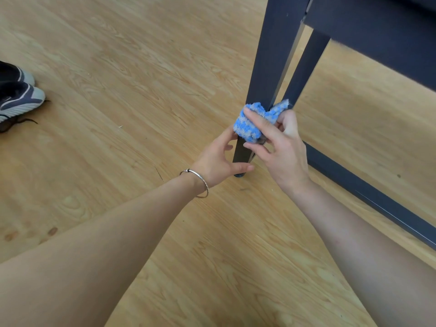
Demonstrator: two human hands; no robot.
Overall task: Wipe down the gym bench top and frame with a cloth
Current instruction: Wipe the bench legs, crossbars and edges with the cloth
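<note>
The blue cloth [252, 122] is wrapped around the dark bench leg [271, 55], low down near the floor [118, 90], so all its sides can be rubbed at once. The cloth is pinched by the right hand [280, 149], whose grip is pressed together around it and the leg. The foot of the leg is loosely held by the left hand [219, 159], its fingers curled and half spread, likely to keep the leg steady. Shoes [16, 95] are seen at the floor's left edge.
</note>
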